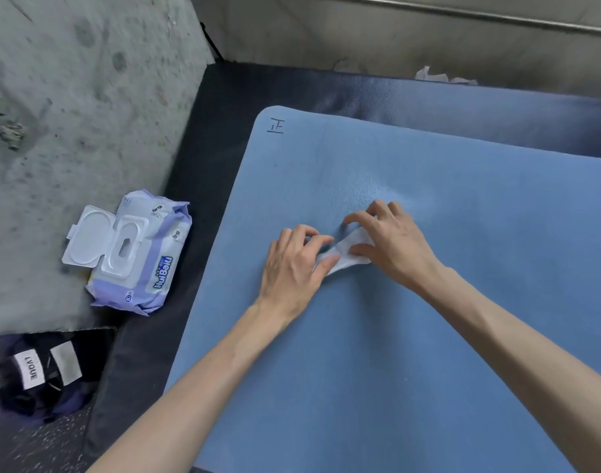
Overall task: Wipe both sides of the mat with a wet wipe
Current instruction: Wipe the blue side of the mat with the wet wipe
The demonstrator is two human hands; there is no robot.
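Stage: early, you ready the wipe [346, 250] on the mat [428, 336] | left hand [292, 264] pinches one end, right hand [391, 240] pinches the other | left: top side largely, underside entirely, by my judgement

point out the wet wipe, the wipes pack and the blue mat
wet wipe [346, 254], head view, middle of its white sheet
wipes pack [145, 268], head view, its printed front
blue mat [377, 370], head view, bare surface

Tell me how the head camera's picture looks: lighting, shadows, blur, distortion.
Head view: soft, even light with no glare; only a faint shadow under the left hand and right hand on the blue mat; the wet wipe and wipes pack read sharp; the wide lens bends the mat's edges and the rail at top; corners look slightly soft.
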